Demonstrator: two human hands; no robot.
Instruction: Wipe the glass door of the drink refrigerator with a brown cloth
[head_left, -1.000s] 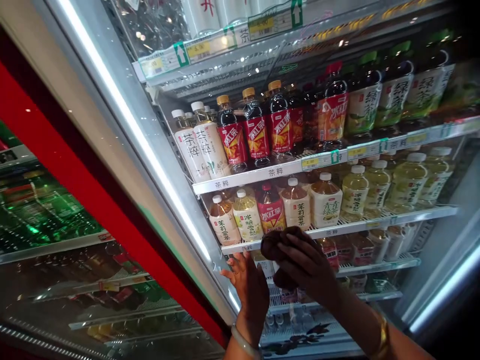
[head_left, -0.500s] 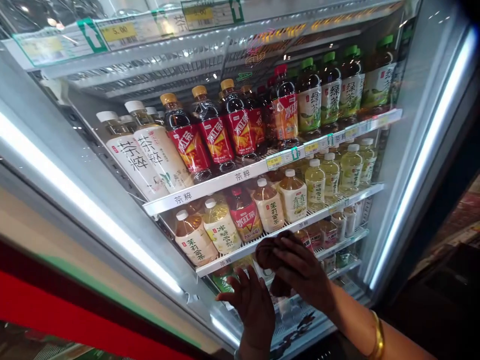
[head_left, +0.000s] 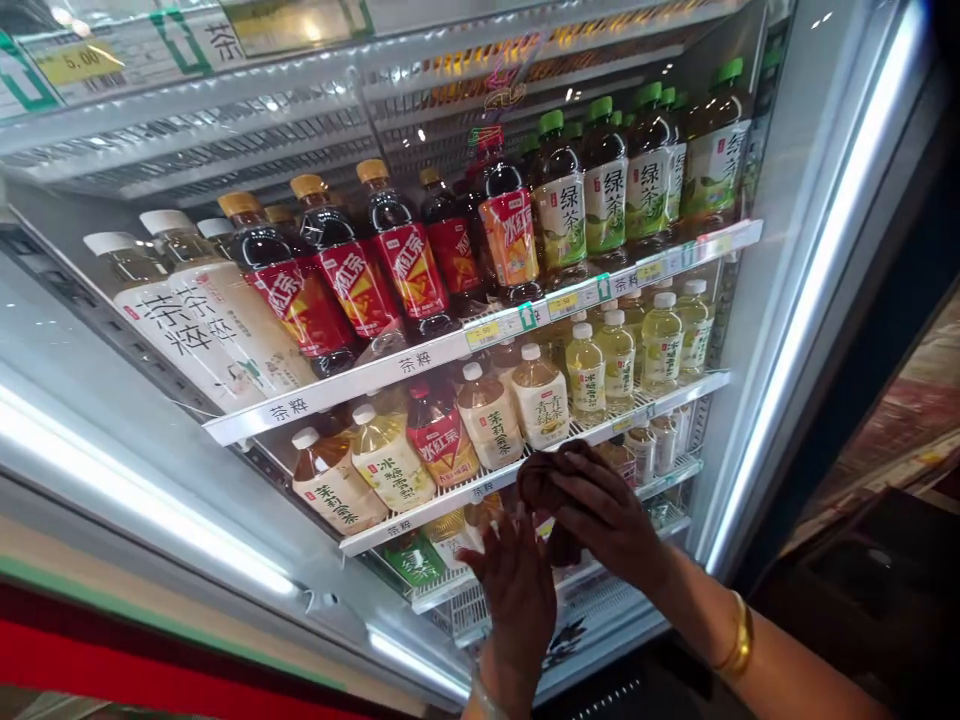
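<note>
A crumpled dark brown cloth (head_left: 541,482) is bunched under the fingers of my right hand (head_left: 613,515), in front of the lower shelves of a drinks cooler. Just left of it and lower, my left hand (head_left: 517,575) is raised with its fingers stretched out and nothing in it. Its fingertips come close to the cloth; whether they touch it I cannot tell. Reflections hang in front of the bottles, as on clear glass. Behind the hands, a shelf edge (head_left: 442,515) carries large tea bottles, among them a cream-labelled bottle (head_left: 491,422).
Red-labelled iced tea bottles (head_left: 409,265) and green-capped bottles (head_left: 604,195) line the shelf above. White-capped bottles (head_left: 202,320) stand at its left end. Bright light strips run down the left (head_left: 142,485) and right (head_left: 810,290) sides. A red panel (head_left: 97,670) crosses the lower left.
The view has shifted, so the shelves and bottles sit farther left in the picture. My right hand stays on the cloth, and my left hand's fingers have come nearer to it.
</note>
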